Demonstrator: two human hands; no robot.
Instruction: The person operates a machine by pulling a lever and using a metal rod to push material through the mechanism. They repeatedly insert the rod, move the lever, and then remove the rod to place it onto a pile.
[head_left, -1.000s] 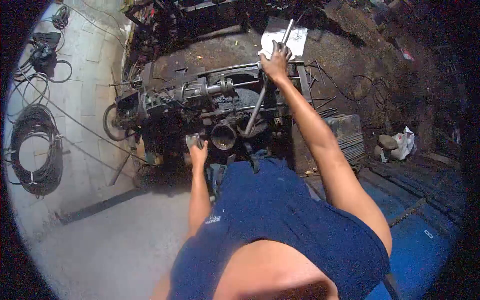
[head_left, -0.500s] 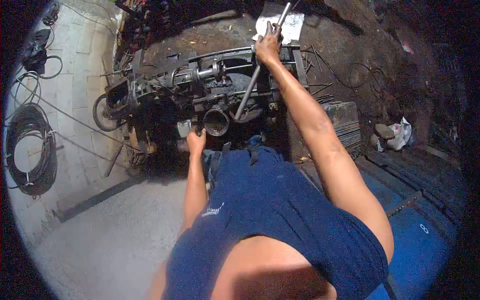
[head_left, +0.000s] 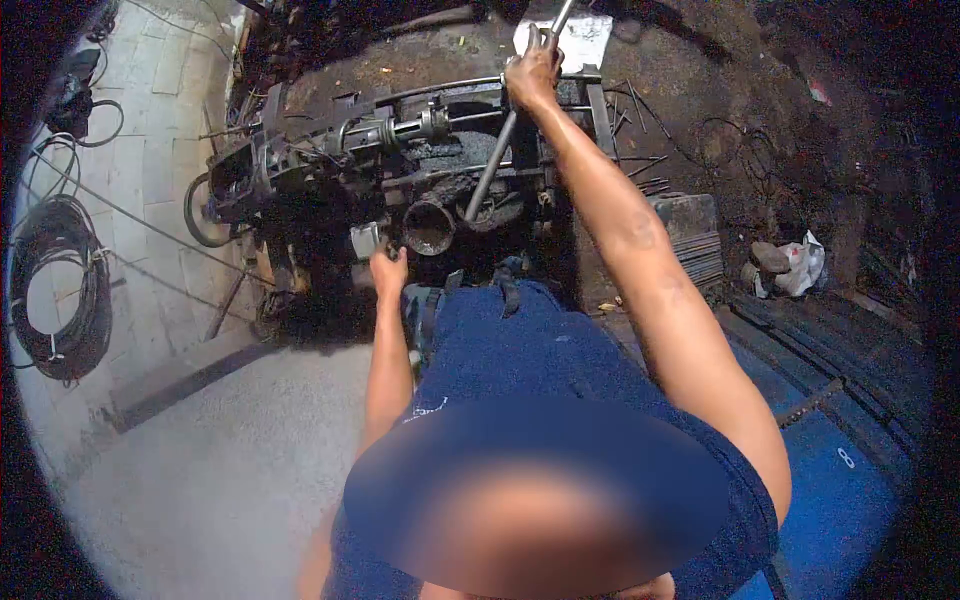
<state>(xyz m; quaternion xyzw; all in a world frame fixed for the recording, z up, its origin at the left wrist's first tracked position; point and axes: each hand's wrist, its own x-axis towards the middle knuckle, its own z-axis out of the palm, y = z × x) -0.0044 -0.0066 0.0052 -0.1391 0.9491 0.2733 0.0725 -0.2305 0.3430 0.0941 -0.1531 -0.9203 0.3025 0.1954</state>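
My right hand [head_left: 533,76] is stretched far forward and closed around a long metal bar [head_left: 492,165]. The bar slants across the machine [head_left: 410,130], and its near end lies by a dark round opening. Close to my body, my left hand [head_left: 389,266] is closed beside a small light metal box [head_left: 366,240] on the machine's front. What its fingers grip, if anything, is too dark to make out. Right of that hand, a round metal pipe mouth [head_left: 430,228] faces me, with dark, grimy matter inside.
On the left floor lies a coil of black cable [head_left: 60,285], with a line running toward the machine. To the right are a stack of thin metal rods [head_left: 692,255] and a crumpled white bag [head_left: 803,262]. White paper [head_left: 585,45] lies behind the bar.
The whole view has shifted a little, so the machine, bar and both hands appear slightly higher. Both hands keep about the same places relative to the machine.
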